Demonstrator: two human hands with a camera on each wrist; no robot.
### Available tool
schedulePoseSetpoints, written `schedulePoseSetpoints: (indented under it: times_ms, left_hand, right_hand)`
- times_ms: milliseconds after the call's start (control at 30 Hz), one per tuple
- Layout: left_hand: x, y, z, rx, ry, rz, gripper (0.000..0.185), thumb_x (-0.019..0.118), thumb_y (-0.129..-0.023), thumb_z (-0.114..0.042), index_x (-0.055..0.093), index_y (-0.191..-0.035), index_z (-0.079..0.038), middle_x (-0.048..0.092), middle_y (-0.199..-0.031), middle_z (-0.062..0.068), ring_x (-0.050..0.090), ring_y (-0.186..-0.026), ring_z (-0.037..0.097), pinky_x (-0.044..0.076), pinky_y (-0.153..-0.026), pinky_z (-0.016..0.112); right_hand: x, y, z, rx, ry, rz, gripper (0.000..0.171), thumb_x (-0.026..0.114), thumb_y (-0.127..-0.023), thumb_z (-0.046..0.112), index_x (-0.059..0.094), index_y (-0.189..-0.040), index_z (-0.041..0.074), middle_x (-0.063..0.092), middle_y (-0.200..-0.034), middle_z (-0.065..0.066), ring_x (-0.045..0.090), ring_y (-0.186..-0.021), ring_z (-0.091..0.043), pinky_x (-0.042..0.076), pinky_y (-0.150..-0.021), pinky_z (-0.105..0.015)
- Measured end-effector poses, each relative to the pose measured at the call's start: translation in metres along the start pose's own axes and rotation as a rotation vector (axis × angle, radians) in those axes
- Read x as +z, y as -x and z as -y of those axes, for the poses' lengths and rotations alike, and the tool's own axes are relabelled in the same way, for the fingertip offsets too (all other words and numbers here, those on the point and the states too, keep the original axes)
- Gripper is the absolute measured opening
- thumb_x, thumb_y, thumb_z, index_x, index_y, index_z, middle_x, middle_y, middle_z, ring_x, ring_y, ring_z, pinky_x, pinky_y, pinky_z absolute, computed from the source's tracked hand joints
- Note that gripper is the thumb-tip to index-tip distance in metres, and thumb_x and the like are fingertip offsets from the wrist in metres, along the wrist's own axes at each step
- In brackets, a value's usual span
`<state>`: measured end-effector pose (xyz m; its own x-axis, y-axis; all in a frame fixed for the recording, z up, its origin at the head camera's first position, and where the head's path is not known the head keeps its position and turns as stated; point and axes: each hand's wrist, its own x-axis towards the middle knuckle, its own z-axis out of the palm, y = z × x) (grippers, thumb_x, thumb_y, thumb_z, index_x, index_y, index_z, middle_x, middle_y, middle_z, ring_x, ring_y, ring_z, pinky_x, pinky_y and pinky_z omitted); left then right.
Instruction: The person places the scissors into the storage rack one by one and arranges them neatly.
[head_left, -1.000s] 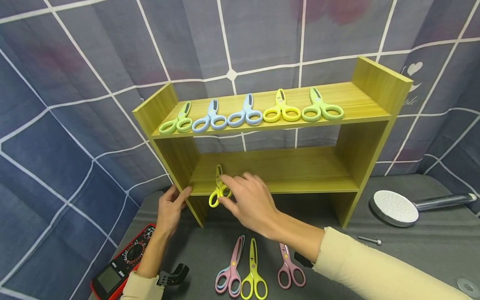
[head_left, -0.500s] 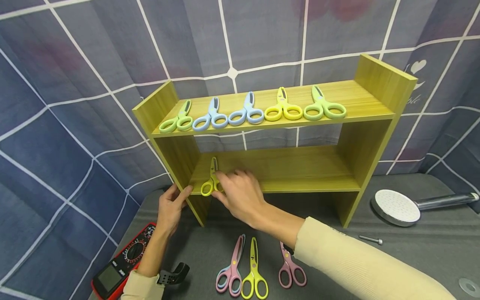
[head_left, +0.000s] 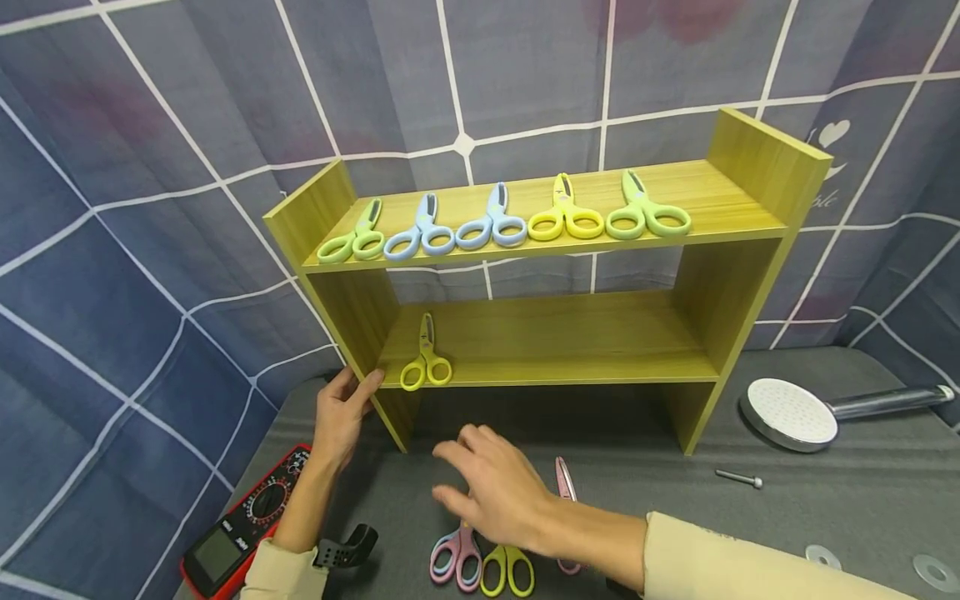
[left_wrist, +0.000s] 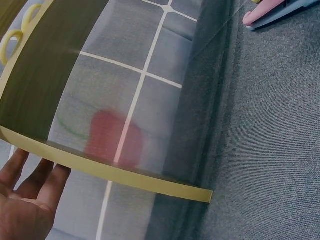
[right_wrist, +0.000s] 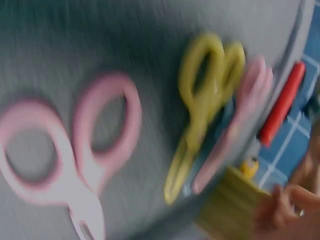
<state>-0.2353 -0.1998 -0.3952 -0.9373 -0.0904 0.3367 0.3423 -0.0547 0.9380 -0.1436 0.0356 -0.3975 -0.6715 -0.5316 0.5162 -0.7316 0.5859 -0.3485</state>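
Observation:
My left hand [head_left: 339, 421] grips the left side panel of the two-tier wooden shelf [head_left: 555, 337], thumb at its front edge; in the left wrist view its fingers [left_wrist: 52, 185] lie along the panel's outer side. At the left end of the lower tier lie yellow scissors [head_left: 426, 358]. My right hand [head_left: 495, 487] is in front of the shelf with fingers spread, holding nothing. It partly covers pink-and-blue scissors [head_left: 456, 554], another yellow pair [head_left: 508, 568] and pink scissors [head_left: 564, 479] on the grey cloth. The right wrist view shows the pink scissors [right_wrist: 90, 175] large and blurred.
Several scissors, green [head_left: 645, 207], blue [head_left: 491, 219] and yellow [head_left: 564, 212] among them, line the top tier. A red multimeter [head_left: 247, 517] lies at left. At right are a shower head [head_left: 791, 414], a bolt [head_left: 738, 478] and washers [head_left: 936, 572].
The right hand set the yellow scissors down on the lower tier, released them and drew back toward the scissors on the cloth. The left hand stayed on the shelf.

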Motion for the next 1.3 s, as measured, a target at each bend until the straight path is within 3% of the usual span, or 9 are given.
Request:
schedulePoseSetpoints:
  times_ms: [133,233,333,500,733,900,1067,1300]
  left_hand:
    - [0.000,0.000,0.000,-0.003,0.000,0.001,0.031,0.061,-0.096,0.000,0.060,-0.127,0.008,0.071,-0.098,-0.001,0.066,-0.084,0.010,0.056,-0.072,0.029]
    - [-0.001,0.000,0.000,-0.008,-0.004,-0.005,0.031,0.061,-0.096,0.000,0.060,-0.127,0.007,0.071,-0.098,-0.002,0.065,-0.084,0.010,0.056,-0.071,0.029]
    - [-0.001,0.000,0.001,-0.014,-0.003,-0.001,0.032,0.062,-0.097,-0.001,0.059,-0.127,0.008,0.071,-0.099,-0.002,0.065,-0.085,0.010,0.056,-0.072,0.029]
    - [0.000,-0.001,0.001,-0.017,0.007,-0.001,0.032,0.062,-0.096,-0.001,0.060,-0.127,0.008,0.071,-0.100,-0.001,0.066,-0.086,0.011,0.056,-0.072,0.029]
    - [0.000,-0.001,0.000,-0.015,-0.002,-0.001,0.033,0.061,-0.097,0.000,0.059,-0.128,0.008,0.071,-0.099,-0.001,0.066,-0.086,0.011,0.056,-0.073,0.030]
    - [-0.001,-0.001,0.001,-0.016,-0.002,0.003,0.033,0.061,-0.097,0.000,0.057,-0.129,0.009,0.071,-0.099,-0.002,0.066,-0.086,0.010,0.056,-0.073,0.030]
    - [-0.001,0.000,0.000,-0.006,-0.003,0.002,0.033,0.061,-0.097,0.000,0.058,-0.129,0.008,0.071,-0.099,-0.001,0.066,-0.086,0.011,0.057,-0.073,0.030]
    - [0.000,-0.001,0.000,-0.019,-0.040,-0.016,0.034,0.062,-0.096,-0.001,0.058,-0.128,0.010,0.070,-0.099,-0.003,0.065,-0.086,0.010,0.056,-0.072,0.027]
  right_hand:
    - [0.017,0.028,0.007,0.106,-0.043,0.266,0.054,0.073,-0.086,0.050,0.064,-0.127,0.016,0.058,-0.094,0.006,0.052,-0.082,-0.004,0.047,-0.066,-0.024]
    - [0.027,0.042,0.007,0.119,-0.040,0.405,0.064,0.073,-0.082,0.058,0.061,-0.132,0.019,0.059,-0.095,0.006,0.052,-0.082,-0.003,0.048,-0.064,-0.024]
    - [0.033,0.049,0.006,0.091,-0.003,0.476,0.065,0.077,-0.079,0.056,0.061,-0.132,0.020,0.058,-0.094,0.006,0.053,-0.083,-0.004,0.048,-0.065,-0.025]
    - [0.035,0.050,0.005,0.080,0.037,0.506,0.060,0.082,-0.077,0.050,0.063,-0.125,0.020,0.055,-0.089,0.009,0.050,-0.080,-0.002,0.046,-0.063,-0.023]
    - [0.035,0.051,0.003,0.088,0.018,0.465,0.050,0.086,-0.073,0.037,0.065,-0.114,0.017,0.054,-0.085,0.010,0.048,-0.074,-0.001,0.044,-0.061,-0.022]
    - [0.030,0.047,0.003,0.085,-0.069,0.400,0.050,0.085,-0.069,0.028,0.065,-0.114,0.017,0.056,-0.088,0.013,0.048,-0.074,0.001,0.043,-0.061,-0.018]
    - [0.017,0.039,0.010,0.014,-0.133,0.273,0.049,0.081,-0.068,0.023,0.063,-0.114,0.020,0.053,-0.090,0.015,0.046,-0.073,0.004,0.037,-0.060,-0.012]
    - [-0.010,0.030,0.023,-0.088,-0.167,0.035,0.054,0.079,-0.071,0.017,0.061,-0.122,0.017,0.055,-0.095,0.009,0.047,-0.075,0.002,0.036,-0.064,-0.010]
